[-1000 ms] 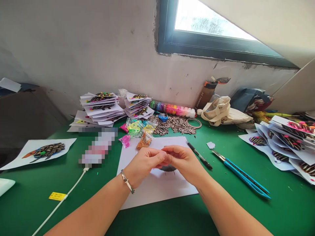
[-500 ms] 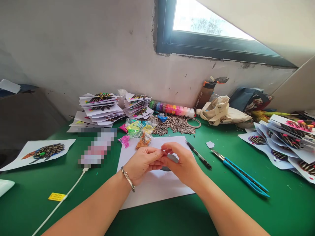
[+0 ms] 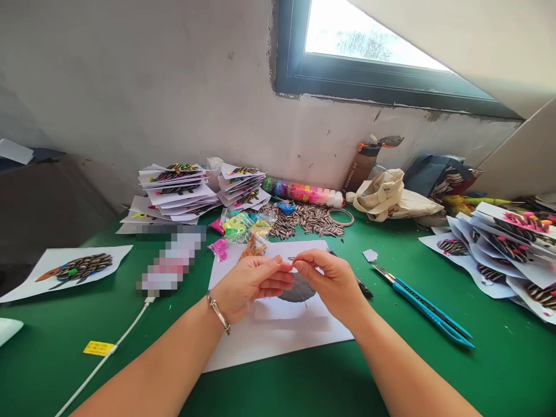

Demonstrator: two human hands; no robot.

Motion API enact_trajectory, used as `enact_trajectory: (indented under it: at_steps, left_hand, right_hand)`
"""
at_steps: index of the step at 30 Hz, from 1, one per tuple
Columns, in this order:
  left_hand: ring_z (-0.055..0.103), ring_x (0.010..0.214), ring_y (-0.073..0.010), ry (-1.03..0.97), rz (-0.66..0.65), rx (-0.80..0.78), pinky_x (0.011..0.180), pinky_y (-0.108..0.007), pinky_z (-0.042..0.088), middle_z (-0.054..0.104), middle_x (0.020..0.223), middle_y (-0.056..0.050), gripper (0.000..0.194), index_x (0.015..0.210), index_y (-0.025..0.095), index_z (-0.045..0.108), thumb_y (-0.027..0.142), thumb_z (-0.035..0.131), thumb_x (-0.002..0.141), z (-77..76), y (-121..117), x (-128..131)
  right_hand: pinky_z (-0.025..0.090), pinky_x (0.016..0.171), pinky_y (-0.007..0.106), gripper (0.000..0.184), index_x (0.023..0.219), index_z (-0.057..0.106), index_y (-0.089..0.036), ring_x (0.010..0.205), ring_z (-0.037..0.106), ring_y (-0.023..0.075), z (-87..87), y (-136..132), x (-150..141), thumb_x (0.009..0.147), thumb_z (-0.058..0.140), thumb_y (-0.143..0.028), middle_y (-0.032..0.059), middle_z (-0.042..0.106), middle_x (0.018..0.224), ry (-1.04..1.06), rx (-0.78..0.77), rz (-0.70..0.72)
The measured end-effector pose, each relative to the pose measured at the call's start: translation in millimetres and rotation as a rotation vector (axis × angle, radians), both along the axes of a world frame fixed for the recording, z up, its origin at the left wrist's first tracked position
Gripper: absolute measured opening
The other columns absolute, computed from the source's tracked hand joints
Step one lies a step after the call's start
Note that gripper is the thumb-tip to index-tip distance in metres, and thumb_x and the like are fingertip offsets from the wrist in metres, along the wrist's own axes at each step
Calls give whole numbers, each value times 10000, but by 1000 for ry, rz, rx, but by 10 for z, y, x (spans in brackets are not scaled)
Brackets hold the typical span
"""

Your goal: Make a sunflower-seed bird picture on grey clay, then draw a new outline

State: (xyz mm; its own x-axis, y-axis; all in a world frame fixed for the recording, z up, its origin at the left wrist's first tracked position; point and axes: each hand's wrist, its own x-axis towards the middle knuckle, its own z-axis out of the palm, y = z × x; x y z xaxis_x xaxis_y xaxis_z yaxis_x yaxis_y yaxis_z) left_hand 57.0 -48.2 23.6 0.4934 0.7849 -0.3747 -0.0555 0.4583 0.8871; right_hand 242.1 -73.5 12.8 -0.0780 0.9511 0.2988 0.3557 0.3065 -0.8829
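A big white paper sheet (image 3: 243,350) lies flat on the green surface (image 3: 313,385), and both hands are up over it. The work on this sheet looks only partly done. A flat, dark grey round patch (image 3: 297,289) is in place on the sheet, with a thin dark line (image 3: 306,303) poking out below it. No seeds show on the part of the patch that can be seen, but the hands hide some of it.

The right hand (image 3: 333,285) has its thumb and finger pinched together on a tiny thin thing (image 3: 291,259), too small to name for sure. The left hand (image 3: 251,288) has its fingertips right by it; whether they grip anything, one cannot tell.

Plenty of stuff is there to use. Behind the sheet is a heap of brown striped seeds (image 3: 306,223). Little clear bags of bright clay (image 3: 237,227) sit at the sheet's back left corner.

Left of the sheet, a white paper with a seed bird (image 3: 84,269) looks all done. Farther right of the sheet is a messy pile of seed pictures (image 3: 499,252), which look done too.
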Motion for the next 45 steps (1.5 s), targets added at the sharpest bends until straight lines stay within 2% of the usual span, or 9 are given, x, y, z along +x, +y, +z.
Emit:
enact_trajectory:
  at_steps: [4,8,13,17,20,25,31,38,45]
  left_hand:
    - [673,885,-217,24,135,79,855,-354,493,736,907,-85,366,900,164,716,503,700,762,-16,76,-69]
    - [672,866,-214,72,188,128,849,-360,493,732,885,-85,394,877,160,707,532,697,748,-16,102,-88]
    - [674,854,-217,128,204,172,850,-367,493,732,875,-90,414,878,153,710,540,703,731,-16,90,-67]
    - [670,852,-212,164,207,211,846,-361,497,731,867,-87,399,877,151,714,525,699,741,-22,98,-62]
    - [668,844,-210,179,217,237,841,-360,500,730,856,-87,391,865,148,718,516,704,735,-32,112,-62]
    - [669,828,-212,192,233,262,820,-358,507,731,844,-90,401,857,144,722,522,704,725,-46,129,-61]
    - [673,832,-216,202,237,276,815,-354,511,734,848,-93,398,856,147,725,524,706,728,-57,130,-62]
    - [673,825,-224,198,248,276,816,-369,513,734,833,-94,414,841,147,727,535,725,698,-83,158,-71]
    - [669,834,-226,217,244,281,826,-375,509,731,831,-93,409,836,148,727,538,709,715,-75,163,-68]
  right_hand:
    - [412,606,236,164,775,644,-202,665,519,124,7,16,20,874,553,-295,-9,618,718,-19,-49,-12]
    - [385,540,230,297,679,571,-194,594,477,112,-3,11,-17,907,493,-367,-16,543,644,-11,-150,15]
    - [400,502,232,242,746,544,-207,524,486,102,-14,5,-31,898,505,-391,-33,529,629,68,-228,29]
    - [497,671,291,142,868,599,-212,687,627,152,-52,10,-35,845,589,-352,0,637,772,177,-309,96]
    - [506,767,336,169,917,616,-214,787,661,185,-82,17,-50,808,638,-340,21,678,841,251,-341,114]
    - [492,629,282,212,750,630,-187,643,599,146,-51,17,-57,811,625,-390,4,623,699,219,-343,112]
    - [357,434,232,409,556,529,-181,441,432,94,40,1,-50,834,565,-478,-27,497,482,108,-394,55]
    - [496,655,291,204,786,653,-181,669,612,156,-8,6,-70,769,665,-384,14,642,718,275,-397,148]
    - [411,511,256,328,614,594,-173,508,506,112,24,11,-41,840,568,-410,-3,581,579,111,-386,119]
